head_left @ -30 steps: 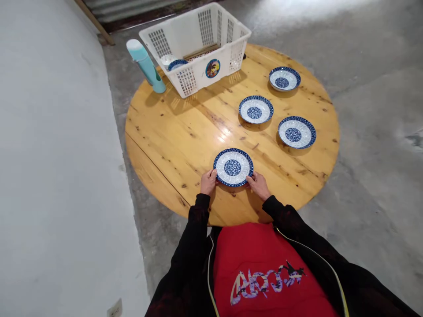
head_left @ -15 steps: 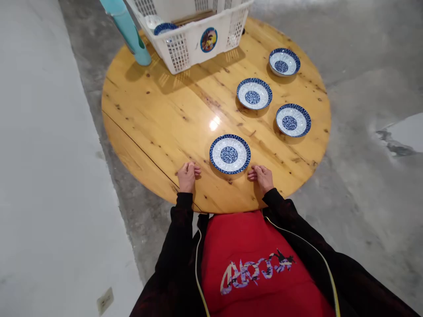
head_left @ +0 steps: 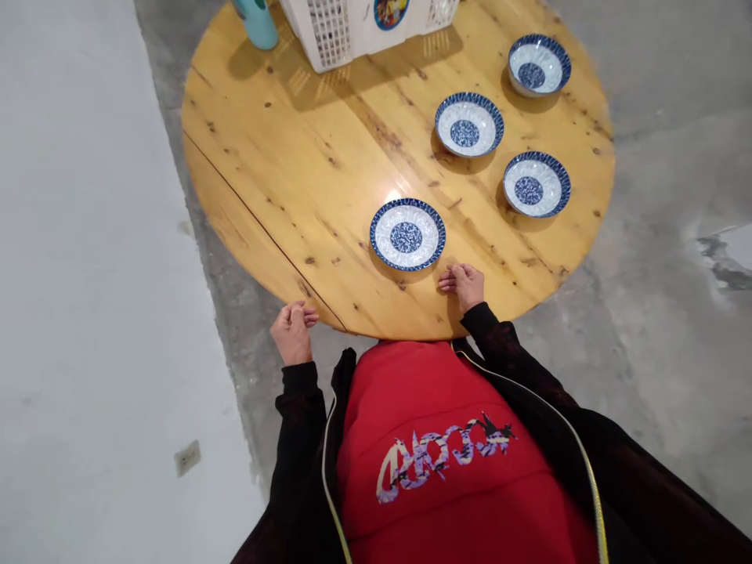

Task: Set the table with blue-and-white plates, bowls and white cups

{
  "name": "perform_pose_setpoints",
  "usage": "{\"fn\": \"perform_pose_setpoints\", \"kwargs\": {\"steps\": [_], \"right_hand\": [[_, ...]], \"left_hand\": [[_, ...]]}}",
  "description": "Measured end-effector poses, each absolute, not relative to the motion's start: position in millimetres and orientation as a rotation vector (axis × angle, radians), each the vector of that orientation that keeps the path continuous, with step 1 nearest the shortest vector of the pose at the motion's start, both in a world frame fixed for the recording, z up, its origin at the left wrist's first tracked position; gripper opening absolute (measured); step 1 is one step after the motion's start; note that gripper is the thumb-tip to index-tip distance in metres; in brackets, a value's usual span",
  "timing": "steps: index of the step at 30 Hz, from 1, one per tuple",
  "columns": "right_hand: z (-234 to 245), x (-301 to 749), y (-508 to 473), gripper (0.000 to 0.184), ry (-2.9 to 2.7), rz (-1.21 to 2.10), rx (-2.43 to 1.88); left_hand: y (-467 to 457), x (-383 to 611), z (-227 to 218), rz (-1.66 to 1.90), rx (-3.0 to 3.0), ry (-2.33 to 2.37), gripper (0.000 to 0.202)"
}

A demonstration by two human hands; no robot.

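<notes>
A blue-and-white patterned plate (head_left: 407,234) lies near the front edge of the round wooden table (head_left: 329,157). My right hand (head_left: 465,285) rests on the table just right of and below this plate, fingers curled in, holding nothing. My left hand (head_left: 292,333) hangs off the table's front-left edge over the floor, fingers loosely curled and empty. Three more plates of the same pattern lie further right: a middle plate (head_left: 468,124), a right plate (head_left: 536,184) and a far plate (head_left: 539,65).
A white plastic basket (head_left: 364,23) and a teal bottle (head_left: 255,22) stand at the table's far edge, both cut off by the frame. A pale wall with a socket (head_left: 187,457) runs along the left. Concrete floor surrounds the table.
Both hands let go of the nearest plate and drew back. My left hand moved off the table edge to the left. The view tilted down, so the basket slid up out of frame.
</notes>
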State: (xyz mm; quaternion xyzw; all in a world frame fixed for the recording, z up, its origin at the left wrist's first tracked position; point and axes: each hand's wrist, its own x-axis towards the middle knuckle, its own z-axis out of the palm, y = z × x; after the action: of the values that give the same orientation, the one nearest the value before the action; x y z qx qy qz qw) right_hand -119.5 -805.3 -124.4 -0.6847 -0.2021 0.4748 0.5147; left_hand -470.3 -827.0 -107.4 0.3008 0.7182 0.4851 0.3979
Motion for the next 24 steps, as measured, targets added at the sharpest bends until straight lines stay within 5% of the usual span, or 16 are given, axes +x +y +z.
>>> {"fn": "perform_pose_setpoints", "kwargs": {"steps": [11,24], "right_hand": [[-128,-101,-937,0.038,-0.506,1.191,-1.665],[-114,-144,-895,0.013,-0.61,1.513,-1.497]], "left_hand": [[-899,-412,-108,1.007,0.859,1.781,0.027],[-981,-392,-92,0.93,0.868,1.85,0.031]]}}
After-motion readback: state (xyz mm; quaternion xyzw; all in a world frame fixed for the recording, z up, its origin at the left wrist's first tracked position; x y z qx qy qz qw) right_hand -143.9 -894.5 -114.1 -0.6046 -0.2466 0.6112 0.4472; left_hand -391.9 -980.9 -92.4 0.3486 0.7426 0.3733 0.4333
